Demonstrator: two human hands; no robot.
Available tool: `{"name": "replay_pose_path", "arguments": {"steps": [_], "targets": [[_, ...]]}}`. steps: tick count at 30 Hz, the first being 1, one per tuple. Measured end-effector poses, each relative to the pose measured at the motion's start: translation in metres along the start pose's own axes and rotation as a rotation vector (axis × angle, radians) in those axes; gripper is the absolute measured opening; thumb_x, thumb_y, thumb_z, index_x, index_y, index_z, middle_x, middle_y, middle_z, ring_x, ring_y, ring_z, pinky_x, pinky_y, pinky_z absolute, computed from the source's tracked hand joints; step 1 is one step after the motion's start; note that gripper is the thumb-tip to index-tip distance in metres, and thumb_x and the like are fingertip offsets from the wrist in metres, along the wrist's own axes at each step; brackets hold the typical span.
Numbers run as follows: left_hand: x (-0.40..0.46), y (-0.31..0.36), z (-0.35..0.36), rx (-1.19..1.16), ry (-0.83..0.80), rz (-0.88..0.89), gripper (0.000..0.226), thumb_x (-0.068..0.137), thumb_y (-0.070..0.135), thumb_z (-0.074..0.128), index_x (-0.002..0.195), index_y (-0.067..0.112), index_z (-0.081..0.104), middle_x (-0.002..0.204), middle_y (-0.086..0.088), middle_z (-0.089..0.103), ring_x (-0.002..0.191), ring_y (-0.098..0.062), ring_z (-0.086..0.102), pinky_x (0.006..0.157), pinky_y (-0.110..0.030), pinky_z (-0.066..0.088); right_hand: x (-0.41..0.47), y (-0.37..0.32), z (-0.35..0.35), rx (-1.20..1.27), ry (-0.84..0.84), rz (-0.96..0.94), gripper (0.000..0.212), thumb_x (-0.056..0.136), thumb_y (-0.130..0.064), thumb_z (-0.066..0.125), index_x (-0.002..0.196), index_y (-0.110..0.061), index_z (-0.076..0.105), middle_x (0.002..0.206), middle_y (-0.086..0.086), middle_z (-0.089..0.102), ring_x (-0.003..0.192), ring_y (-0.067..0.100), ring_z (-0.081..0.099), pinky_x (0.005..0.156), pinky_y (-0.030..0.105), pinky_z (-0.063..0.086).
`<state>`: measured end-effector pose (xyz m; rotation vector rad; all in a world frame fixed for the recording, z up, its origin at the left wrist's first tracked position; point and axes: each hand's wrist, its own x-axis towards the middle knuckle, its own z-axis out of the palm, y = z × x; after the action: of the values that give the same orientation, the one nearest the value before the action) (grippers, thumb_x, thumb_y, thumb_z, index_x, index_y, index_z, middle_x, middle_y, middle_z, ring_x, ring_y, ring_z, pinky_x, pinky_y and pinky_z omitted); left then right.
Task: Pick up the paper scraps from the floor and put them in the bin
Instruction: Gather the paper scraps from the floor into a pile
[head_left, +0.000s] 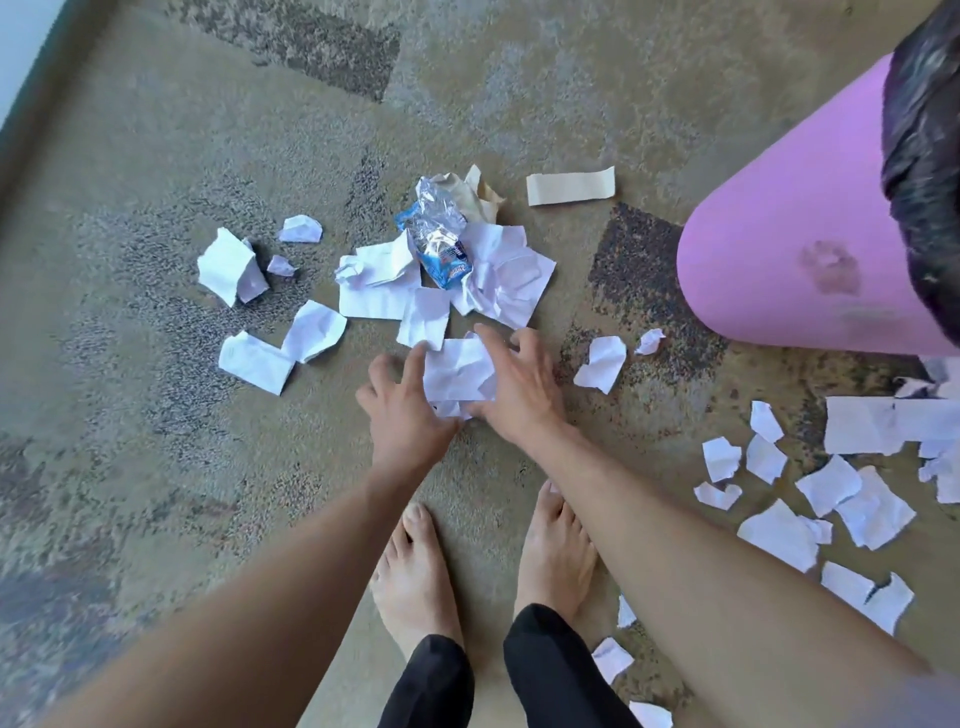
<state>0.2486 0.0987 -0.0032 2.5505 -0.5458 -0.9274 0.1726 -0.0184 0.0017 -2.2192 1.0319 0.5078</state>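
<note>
Both my hands reach down to one crumpled white paper scrap (457, 371) on the carpet. My left hand (402, 402) holds its left edge with curled fingers, and my right hand (519, 387) grips its right edge. Just beyond lies a pile of white scraps (498, 270) with a crinkled blue and silver wrapper (439, 236) on top. More scraps (228, 265) are scattered to the left, and several torn pieces (831, 499) lie at the right. The pink bin (779, 218) with a black liner (924, 156) stands at the upper right.
A beige paper strip (570, 186) lies behind the pile. My bare feet (415, 571) stand on the patterned carpet (156, 156) below my hands. A wall edge (21, 78) runs along the far left. Small scraps (613, 657) lie beside my right foot.
</note>
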Motion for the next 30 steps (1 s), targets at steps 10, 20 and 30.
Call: {"name": "replay_pose_path", "arguments": {"steps": [10,20,30], "targets": [[0.008,-0.004,0.006,-0.030,-0.051,0.111,0.059,0.074,0.010,0.073,0.127,0.023,0.054,0.112,-0.007,0.038,0.098,-0.034,0.050,0.086,-0.031,0.037,-0.004,-0.019,0.007,0.031,0.001,-0.049,0.037,0.080,-0.013,0.072,0.112,-0.022,0.058,0.110,0.008,0.052,0.103,0.028,0.047,0.071,0.028,0.031],[0.004,0.016,-0.023,-0.323,-0.110,-0.085,0.015,0.075,0.007,0.074,0.086,0.016,0.073,0.082,-0.003,0.072,0.078,-0.019,0.068,0.064,-0.027,0.051,-0.019,0.000,-0.010,0.480,0.051,0.141,0.019,0.069,-0.013,0.083,0.077,-0.021,0.068,0.062,-0.013,0.049,0.057,0.010,0.046,0.049,0.026,0.027],[-0.040,0.148,-0.110,-0.905,-0.192,-0.103,0.017,0.075,0.000,0.076,0.085,0.013,0.073,0.081,-0.008,0.072,0.071,-0.018,0.063,0.067,-0.031,0.052,-0.115,-0.004,-0.156,1.267,0.431,0.293,0.023,0.075,-0.002,0.079,0.073,-0.022,0.067,0.061,-0.011,0.062,0.065,0.018,0.064,0.076,0.049,0.058]]}}
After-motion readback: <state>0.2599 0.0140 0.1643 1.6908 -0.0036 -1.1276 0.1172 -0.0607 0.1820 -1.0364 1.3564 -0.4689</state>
